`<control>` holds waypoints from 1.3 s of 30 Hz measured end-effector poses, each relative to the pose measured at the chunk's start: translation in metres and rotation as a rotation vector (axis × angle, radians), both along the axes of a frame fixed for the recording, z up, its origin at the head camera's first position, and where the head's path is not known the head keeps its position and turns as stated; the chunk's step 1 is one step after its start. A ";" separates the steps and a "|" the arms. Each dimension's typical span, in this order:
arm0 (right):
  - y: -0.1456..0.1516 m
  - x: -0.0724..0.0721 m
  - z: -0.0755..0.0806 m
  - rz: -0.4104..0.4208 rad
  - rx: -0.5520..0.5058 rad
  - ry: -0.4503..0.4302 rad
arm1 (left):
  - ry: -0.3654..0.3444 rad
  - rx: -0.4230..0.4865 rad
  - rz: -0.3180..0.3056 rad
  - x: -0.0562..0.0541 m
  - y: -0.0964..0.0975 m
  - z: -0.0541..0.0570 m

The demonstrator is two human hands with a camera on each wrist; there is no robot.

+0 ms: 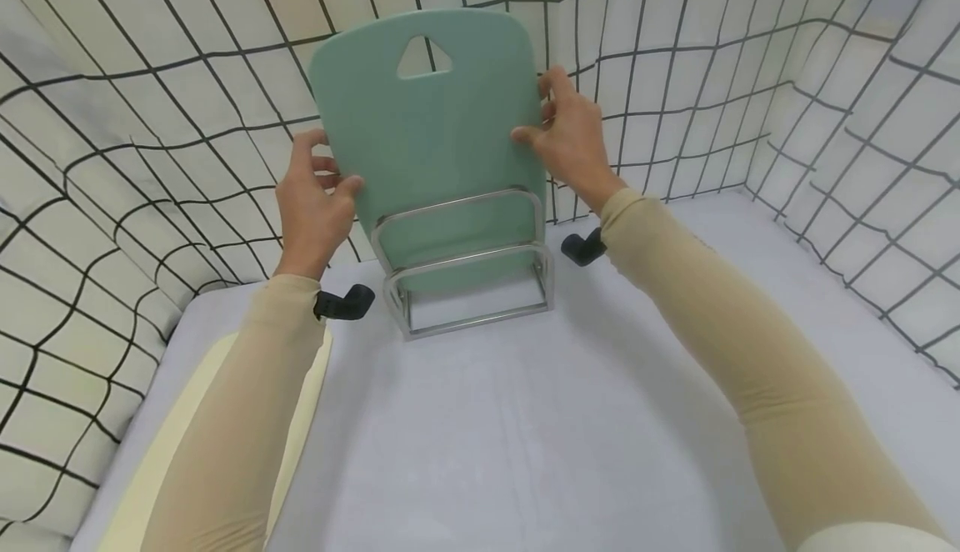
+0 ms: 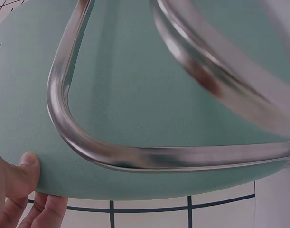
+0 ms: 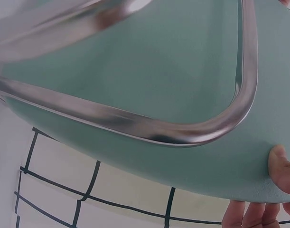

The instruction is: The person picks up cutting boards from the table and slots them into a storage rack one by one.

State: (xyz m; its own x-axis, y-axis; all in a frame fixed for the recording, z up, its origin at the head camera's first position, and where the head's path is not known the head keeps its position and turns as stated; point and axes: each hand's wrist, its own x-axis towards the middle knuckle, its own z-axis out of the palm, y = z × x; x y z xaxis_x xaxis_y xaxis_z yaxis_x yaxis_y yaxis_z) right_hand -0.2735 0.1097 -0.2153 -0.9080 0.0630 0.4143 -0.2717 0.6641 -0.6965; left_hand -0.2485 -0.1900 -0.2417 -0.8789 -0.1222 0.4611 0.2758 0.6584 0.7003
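A green cutting board (image 1: 442, 135) with a triangular hole near its top stands upright in a metal rack (image 1: 472, 264). Its lower part sits behind the rack's front bars. My left hand (image 1: 315, 202) pinches the board's left edge, thumb on the front face and fingers behind. On the opposite edge, higher up, my right hand (image 1: 572, 131) holds it the same way. Both wrist views show the board close up, with the left thumb (image 2: 28, 171) and the right thumb (image 3: 282, 166) pressed on its face beside the rack's bent metal bar.
A pale yellow board (image 1: 303, 419) lies on the white table (image 1: 487, 427), partly under my left forearm. Behind the rack hangs a white curtain (image 1: 675, 77) with a dark grid pattern, which also runs along both sides. Black wrist mounts (image 1: 347, 302) stick out near my wrists.
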 end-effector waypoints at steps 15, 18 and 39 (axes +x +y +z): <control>0.000 -0.003 0.004 -0.006 -0.011 -0.037 | -0.011 -0.023 0.008 -0.002 0.002 0.005; 0.000 -0.003 0.004 -0.007 -0.011 -0.040 | -0.014 -0.022 0.007 -0.003 0.001 0.005; 0.000 -0.006 0.001 -0.012 -0.021 -0.073 | -0.030 -0.036 0.012 -0.004 0.002 0.003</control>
